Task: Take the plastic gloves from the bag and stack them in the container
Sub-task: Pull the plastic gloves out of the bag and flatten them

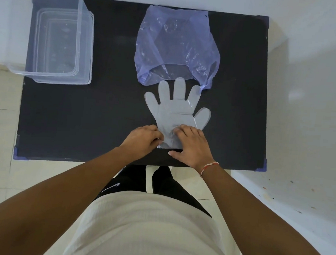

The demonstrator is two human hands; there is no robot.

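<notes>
A clear plastic glove (176, 110) lies flat on the black table (84, 117), fingers pointing away from me, their tips just below the bag's mouth. The thin purple plastic bag (176, 46) lies behind it at the table's far middle, its opening facing me. My left hand (142, 140) pinches the glove's cuff at its left edge. My right hand (191, 145) presses down on the cuff's right side with its fingers spread. The clear plastic container (55, 41) stands at the far left corner and looks empty.
The table's near edge runs just under my wrists. Purple corner guards (260, 167) cap the table corners. White wall and pale floor tiles surround the table; a white ledge (297, 196) runs along the right.
</notes>
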